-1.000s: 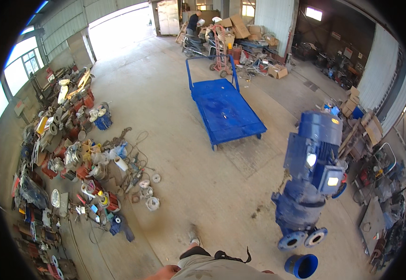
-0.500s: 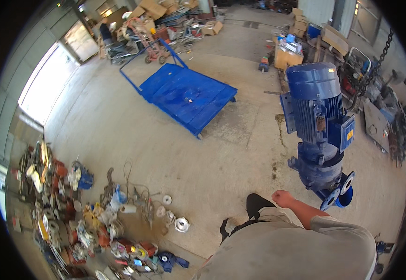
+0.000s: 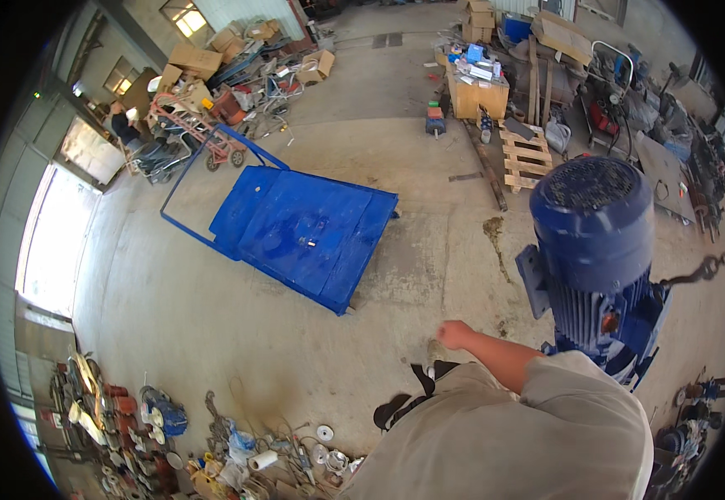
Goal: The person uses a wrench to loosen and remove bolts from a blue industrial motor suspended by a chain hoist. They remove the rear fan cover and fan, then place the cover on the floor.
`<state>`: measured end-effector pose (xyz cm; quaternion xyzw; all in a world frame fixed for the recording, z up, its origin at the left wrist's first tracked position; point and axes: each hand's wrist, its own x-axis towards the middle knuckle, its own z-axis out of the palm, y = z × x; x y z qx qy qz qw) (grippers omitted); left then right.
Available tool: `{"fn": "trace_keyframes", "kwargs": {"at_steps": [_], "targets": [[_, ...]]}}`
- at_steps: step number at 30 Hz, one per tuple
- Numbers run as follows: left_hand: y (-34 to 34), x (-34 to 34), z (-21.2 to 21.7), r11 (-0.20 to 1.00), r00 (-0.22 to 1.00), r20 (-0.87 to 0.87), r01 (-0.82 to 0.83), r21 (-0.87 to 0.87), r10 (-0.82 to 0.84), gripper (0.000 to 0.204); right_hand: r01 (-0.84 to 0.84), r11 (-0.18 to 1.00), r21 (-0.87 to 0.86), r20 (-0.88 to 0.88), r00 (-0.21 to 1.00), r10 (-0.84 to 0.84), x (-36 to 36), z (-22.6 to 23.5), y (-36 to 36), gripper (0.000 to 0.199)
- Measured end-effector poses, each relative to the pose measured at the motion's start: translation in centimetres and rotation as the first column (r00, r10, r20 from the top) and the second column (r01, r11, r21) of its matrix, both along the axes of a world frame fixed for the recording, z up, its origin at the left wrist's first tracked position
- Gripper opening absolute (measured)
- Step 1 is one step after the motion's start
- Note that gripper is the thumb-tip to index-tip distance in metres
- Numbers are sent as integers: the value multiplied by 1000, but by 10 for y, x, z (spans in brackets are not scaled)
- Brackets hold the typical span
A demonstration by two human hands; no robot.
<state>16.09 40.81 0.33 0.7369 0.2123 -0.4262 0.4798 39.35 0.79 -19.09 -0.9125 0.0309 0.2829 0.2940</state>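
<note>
My right hand (image 3: 456, 334) hangs in front of my body over the concrete floor, its fingers curled into a loose fist with nothing visible in them. Closest to that arm stands a large blue electric motor (image 3: 593, 233) with a finned housing, upright on the right; my shirt hides its lower part. A dark lifting chain (image 3: 717, 262) with a hook reaches the motor's right side. Farther ahead and left is a blue platform cart (image 3: 304, 229) with a tubular push handle. My left hand is out of view.
A wooden pallet (image 3: 526, 158) and a cluttered box-like stand (image 3: 477, 93) are beyond the motor. Motor parts and scrap (image 3: 121, 425) crowd the lower left. Cardboard boxes (image 3: 196, 62) pile up at the back left, near a hand truck (image 3: 200, 133) and another person (image 3: 123, 125).
My view has shifted closer to the motor, which now appears lower and is seen more from above. My right arm has swung forward. The chain appears lower and slanted beside the motor.
</note>
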Motion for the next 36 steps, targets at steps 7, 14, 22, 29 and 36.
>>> {"fn": "trace_keyframes", "kwargs": {"at_steps": [7, 14, 22, 29, 36], "targets": [[-19, 183, -2, 998, 999, -8, 31, -52, -31, 56, 16, 979, 204, -41, 999, -7, 190, 19, 36, 28], [-41, 426, -50, 976, 996, 24, 85, -199, -81, 55, -323, 938, -124, -53, 946, 319, 283, -67, -80, 33], [-110, 727, -7, 781, 781, 139, 620, -67, -609, 57, 103, 865, -491, -255, 933, -255, 344, -82, -277, 37], [-285, 947, -32, 499, 443, 374, 865, 62, -815, 52, 889, 395, -233, 104, 426, -899, 426, -103, -313, 27], [-458, 1095, -68, 361, 345, 115, 915, 179, -931, 39, 518, 739, -430, -438, 597, -673, 529, -185, -450, 58]]}}
